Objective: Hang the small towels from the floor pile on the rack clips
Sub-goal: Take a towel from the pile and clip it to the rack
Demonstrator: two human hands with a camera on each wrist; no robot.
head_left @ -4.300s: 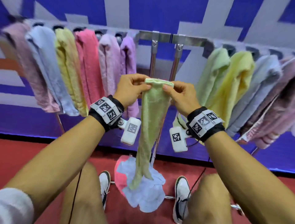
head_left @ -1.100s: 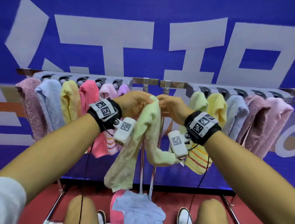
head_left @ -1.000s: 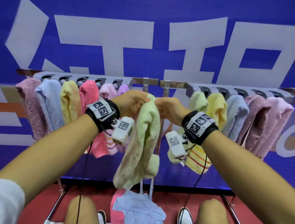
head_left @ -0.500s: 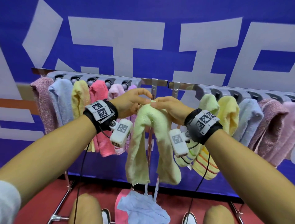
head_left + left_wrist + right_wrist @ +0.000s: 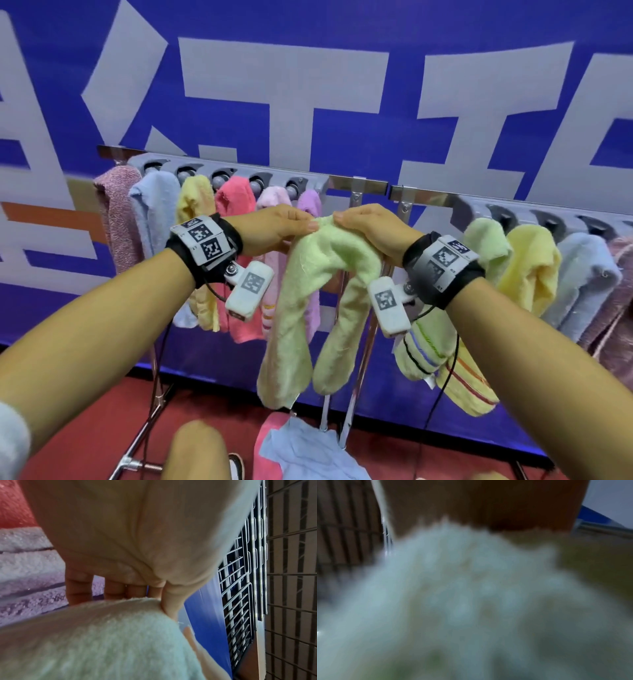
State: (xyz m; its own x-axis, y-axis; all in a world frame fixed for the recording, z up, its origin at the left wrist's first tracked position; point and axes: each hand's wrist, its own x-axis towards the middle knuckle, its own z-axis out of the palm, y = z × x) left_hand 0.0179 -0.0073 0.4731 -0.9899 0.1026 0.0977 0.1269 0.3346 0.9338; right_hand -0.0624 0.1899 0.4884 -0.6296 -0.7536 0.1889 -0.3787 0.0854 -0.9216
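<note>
A light green towel (image 5: 308,291) is folded in half, and its two ends hang down side by side in front of the rack's middle posts. My left hand (image 5: 301,226) and right hand (image 5: 346,219) pinch the fold at the top, fingertips almost meeting. In the left wrist view my thumb (image 5: 169,601) presses on the green towel (image 5: 102,635). Blurred green towel (image 5: 471,601) fills the right wrist view. The grey clip strips (image 5: 226,174) run along the rack bar just above and behind my hands. On the floor lie a blue towel (image 5: 308,455) and a pink towel (image 5: 270,442).
Several towels hang from the left clips, from mauve (image 5: 120,219) to lilac (image 5: 310,205). More hang on the right, starting with a green one (image 5: 486,246) and a yellow one (image 5: 531,270). A blue banner wall (image 5: 308,85) stands close behind the rack. My knee (image 5: 195,452) is below.
The green towel went from one long hanging strip to folded double over my fingers. My hands rose with it to the rack bar and came closer together.
</note>
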